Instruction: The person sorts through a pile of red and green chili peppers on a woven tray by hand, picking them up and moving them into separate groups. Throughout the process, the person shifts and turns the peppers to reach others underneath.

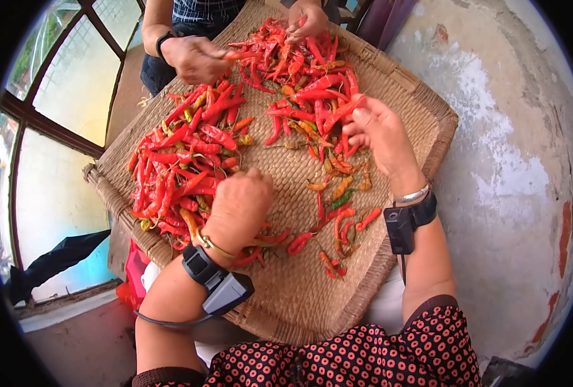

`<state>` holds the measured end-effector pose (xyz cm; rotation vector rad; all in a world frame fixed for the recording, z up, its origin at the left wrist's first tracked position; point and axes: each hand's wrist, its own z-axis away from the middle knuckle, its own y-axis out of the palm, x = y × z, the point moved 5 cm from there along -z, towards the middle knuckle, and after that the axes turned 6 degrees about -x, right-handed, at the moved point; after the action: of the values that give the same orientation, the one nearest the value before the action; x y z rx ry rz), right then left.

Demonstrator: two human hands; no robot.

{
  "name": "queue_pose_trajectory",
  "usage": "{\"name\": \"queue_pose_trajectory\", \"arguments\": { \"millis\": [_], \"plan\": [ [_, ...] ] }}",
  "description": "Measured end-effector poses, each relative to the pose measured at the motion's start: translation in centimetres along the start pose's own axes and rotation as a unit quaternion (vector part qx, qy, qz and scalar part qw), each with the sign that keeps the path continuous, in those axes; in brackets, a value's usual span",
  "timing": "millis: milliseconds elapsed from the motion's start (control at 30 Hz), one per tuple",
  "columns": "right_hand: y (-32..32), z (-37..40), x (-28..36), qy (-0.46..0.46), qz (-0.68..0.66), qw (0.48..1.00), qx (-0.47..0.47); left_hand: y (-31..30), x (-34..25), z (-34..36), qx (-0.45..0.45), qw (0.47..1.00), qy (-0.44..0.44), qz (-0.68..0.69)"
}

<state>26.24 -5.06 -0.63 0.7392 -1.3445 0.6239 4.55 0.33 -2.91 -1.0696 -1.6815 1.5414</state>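
Observation:
Between thumb and fingers, my right hand [384,138] pinches a red chili pepper [343,113] at the right edge of the far heap. My left hand [241,205] is closed, knuckles up, at the right side of the left chili heap [177,168]; its fingertips are hidden, so what they hold cannot be seen. Both heaps lie on a woven tray [293,290]. Yellowish, shrivelled peppers [341,188] and a green one [342,200] lie on the weave below my right hand, with a few red ones nearer me.
Across the tray a co-worker's hand [199,59] holds an orange-red pepper, and their other hand [307,20] is over the far heap [280,48]. A rough plaster wall [486,193] stands at the right, a framed window [67,97] at the left, with a black umbrella-like thing [58,264] below.

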Motion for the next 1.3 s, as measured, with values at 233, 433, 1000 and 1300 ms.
{"name": "queue_pose_trajectory", "arguments": {
  "millis": [233,433,1000,1300],
  "plan": [
    [3.6,3.2,-1.4,-0.136,0.553,0.801,0.187,0.7,1.7,0.6,0.097,0.988,-0.021,-0.118],
    [6.8,5.5,-2.1,-0.213,0.397,0.832,0.324,-0.2,0.1,-0.3,0.02,0.998,0.032,0.058],
    [1.2,1.6,-0.2,-0.104,0.315,0.943,0.014,-4.4,8.2,0.1,-0.077,0.966,-0.223,-0.105],
    [3.6,2.9,-0.8,-0.119,0.329,0.928,0.126,-3.3,9.6,0.0,-0.086,0.988,-0.124,-0.006]
  ]
}}
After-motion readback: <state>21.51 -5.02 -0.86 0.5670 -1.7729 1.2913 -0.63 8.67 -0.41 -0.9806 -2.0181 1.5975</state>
